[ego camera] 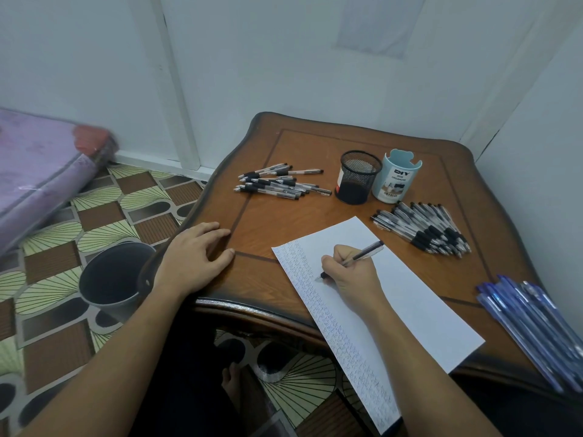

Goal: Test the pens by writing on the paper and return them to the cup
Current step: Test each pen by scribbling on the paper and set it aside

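- The right hand (pixel 350 272) is pinching a pen (pixel 362 255) in a writing grip, its fingers (pixel 342 252) curling round the lower barrel so the tip is meeting the paper (pixel 410 294) just below and left of them, while the back end is slanting up and away to their right
- The tip is touching the edge of a band of small marks running down the paper's left side, so the fingers are probably adding one more test stroke to that column
- The paper is lying at an angle under the writing hand and hanging over the near edge of the surface (pixel 315 146), likely turned to suit the wrist
- The left hand (pixel 195 263) is resting palm down on the surface, fingers spread loosely and holding nothing; it is lying well to the left of the paper, so it seems to be bracing the body, not pinning the sheet
- A mesh cup (pixel 359 176) and a blue cup (pixel 396 178) are standing side by side beyond the writing fingers; the mesh cup is looking empty, and which one is meant for returns I cannot tell
- One pile (pixel 277 182) of black pens is lying beyond the left fingers and a second pile (pixel 426 228) beyond and right of the writing fingers, perhaps separating tested from untested
- Blue pens (pixel 530 323) are lying far right of the writing fingers
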### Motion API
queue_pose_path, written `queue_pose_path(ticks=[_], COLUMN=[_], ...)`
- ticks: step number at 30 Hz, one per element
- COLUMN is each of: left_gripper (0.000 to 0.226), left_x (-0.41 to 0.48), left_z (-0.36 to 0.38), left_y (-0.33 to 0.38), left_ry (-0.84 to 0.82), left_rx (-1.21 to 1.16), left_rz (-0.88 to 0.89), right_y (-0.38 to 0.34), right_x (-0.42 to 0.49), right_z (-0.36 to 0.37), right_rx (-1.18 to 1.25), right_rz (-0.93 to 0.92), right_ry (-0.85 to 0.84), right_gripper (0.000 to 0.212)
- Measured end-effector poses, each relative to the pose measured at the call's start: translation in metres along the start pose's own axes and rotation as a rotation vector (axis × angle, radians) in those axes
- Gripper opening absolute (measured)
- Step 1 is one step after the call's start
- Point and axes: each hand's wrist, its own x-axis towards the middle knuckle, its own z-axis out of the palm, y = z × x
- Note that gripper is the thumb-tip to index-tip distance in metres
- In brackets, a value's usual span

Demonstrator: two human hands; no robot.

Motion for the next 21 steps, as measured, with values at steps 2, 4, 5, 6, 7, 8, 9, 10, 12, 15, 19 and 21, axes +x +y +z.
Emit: queue_pose_path(ticks=[2, 4, 5, 6, 7, 8, 9, 10, 12, 15, 19, 21], left_gripper=[0.07, 0.069, 0.069, 0.069, 0.069, 0.069, 0.069, 0.069, 0.069, 0.068, 0.068, 0.067], left_x=[0.0003, 0.0007, 0.0008, 0.0009, 0.0009, 0.0007, 0.0004, 0.0004, 0.0008, 0.0012, 0.0015, 0.0019], left_z=[0.0002, 0.0011, 0.0015, 0.0017, 0.0019, 0.0018, 0.002, 0.0019, 0.0026, 0.0036, 0.0032, 0.0034], left_y=[-0.0009, -0.0015, -0.0014, -0.0015, -0.0018, -0.002, -0.002, -0.0016, -0.0016, -0.0035, -0.0043, -0.0039], left_ry=[-0.004, -0.007, -0.003, 0.003, 0.01, 0.014, 0.014, 0.014, 0.01, 0.01, 0.001, 0.001], left_rx=[0.005, 0.009, 0.006, 0.001, -0.002, -0.003, -0.002, -0.002, -0.001, 0.001, 0.003, 0.005], left_rz=[0.0, -0.001, 0.0, 0.001, 0.001, 0.002, 0.002, 0.001, 0.0, 0.0, 0.002, 0.002], right_y=[-0.0001, 0.0013, 0.0017, 0.0017, 0.0016, 0.0016, 0.0013, 0.0007, 0.0002, -0.0013, -0.0028, -0.0021], right_x=[0.0, 0.0009, 0.0013, 0.0016, 0.0018, 0.0017, 0.0013, 0.0005, 0.0, 0.0, 0.0004, 0.0009], right_z=[0.0006, 0.0008, 0.0008, 0.0012, 0.0015, 0.0019, 0.002, 0.002, 0.001, 0.0015, 0.001, 0.0], right_rx=[0.008, 0.01, 0.015, 0.02, 0.022, 0.017, 0.009, 0.002, 0.012, 0.006, 0.006, 0.01], right_rz=[0.0, -0.003, -0.003, -0.001, 0.001, -0.001, -0.001, 0.004, 0.014, 0.028, 0.02, 0.027], right_ry=[-0.009, -0.003, 0.005, 0.011, 0.009, 0.005, 0.004, 0.005, -0.002, -0.001, 0.012, 0.016], right_gripper=[0.044, 0.045, 0.046, 0.047, 0.047, 0.047, 0.047, 0.048, 0.049, 0.048, 0.045, 0.044])
